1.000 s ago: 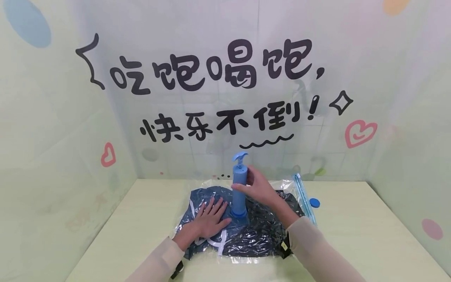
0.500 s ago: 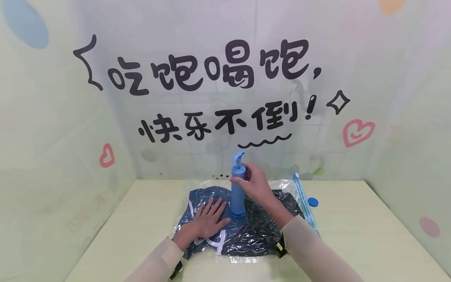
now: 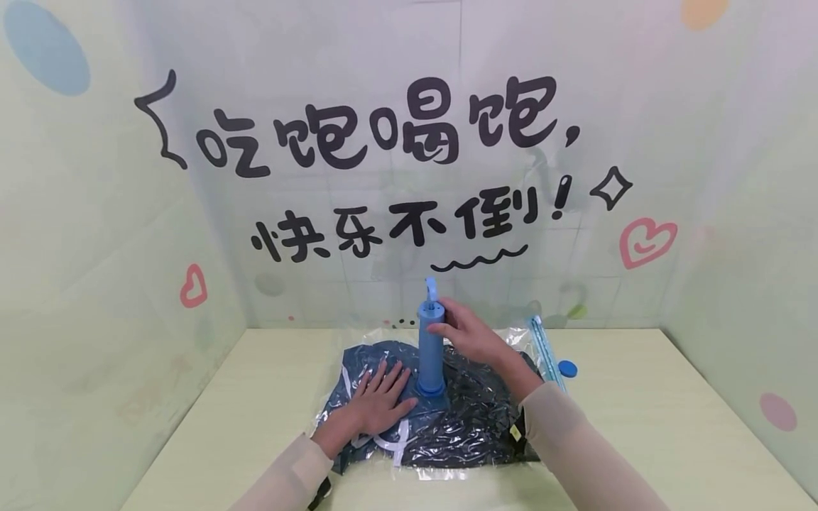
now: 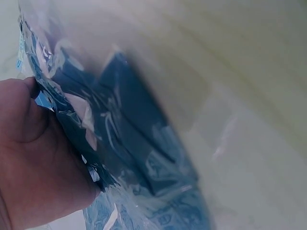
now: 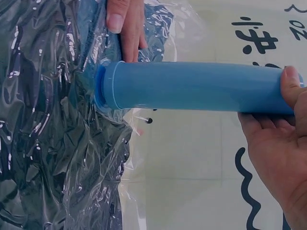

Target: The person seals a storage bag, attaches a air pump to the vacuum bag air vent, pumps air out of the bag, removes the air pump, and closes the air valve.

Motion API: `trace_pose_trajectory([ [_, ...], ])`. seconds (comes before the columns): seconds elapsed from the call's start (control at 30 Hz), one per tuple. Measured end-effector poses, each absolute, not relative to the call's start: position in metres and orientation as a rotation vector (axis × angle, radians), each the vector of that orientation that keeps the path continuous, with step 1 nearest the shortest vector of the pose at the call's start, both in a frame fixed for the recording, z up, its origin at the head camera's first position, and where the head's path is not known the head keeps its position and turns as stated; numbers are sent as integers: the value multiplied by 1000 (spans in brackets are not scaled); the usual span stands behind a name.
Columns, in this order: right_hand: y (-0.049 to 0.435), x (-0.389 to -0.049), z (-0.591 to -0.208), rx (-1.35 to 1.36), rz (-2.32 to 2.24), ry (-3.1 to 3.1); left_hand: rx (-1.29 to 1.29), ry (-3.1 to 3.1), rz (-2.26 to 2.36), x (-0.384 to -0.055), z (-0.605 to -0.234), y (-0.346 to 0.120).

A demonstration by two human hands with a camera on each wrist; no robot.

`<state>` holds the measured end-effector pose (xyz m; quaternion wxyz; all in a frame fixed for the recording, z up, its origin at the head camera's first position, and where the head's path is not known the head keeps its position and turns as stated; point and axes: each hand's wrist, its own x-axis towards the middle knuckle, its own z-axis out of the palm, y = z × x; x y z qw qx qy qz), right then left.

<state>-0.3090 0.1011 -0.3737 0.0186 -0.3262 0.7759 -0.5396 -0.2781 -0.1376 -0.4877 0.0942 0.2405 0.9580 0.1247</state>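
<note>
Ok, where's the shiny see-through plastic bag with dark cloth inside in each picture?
Head: the shiny clear plastic bag lies across the lower middle.
Left wrist: it slants from upper left to bottom centre.
Right wrist: it fills the left side, top to bottom.
Shared landmark: the bare left hand (lower middle, left edge, then top, in that order).

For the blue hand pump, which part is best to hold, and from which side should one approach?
Probably the upper barrel, from the right, fingers wrapped around: the pump is a straight cylinder standing upright on the bag. The right hand grips there; the left hand lies flat on the bag at the other side.
</note>
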Motion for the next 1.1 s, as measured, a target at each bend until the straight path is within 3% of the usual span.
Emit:
trace_pose_trajectory([
  [0.3,98,-305,-375,-1032,-1704,2419,702,2852,342,-280,-495,-139],
  [0.67,65,-292,-389,-457,-1899,2754,707,2852,339,-280,-496,-139],
  [1.1,78,-295,-389,-695,-1826,2693,720,2860,371,-281,-489,-138],
])
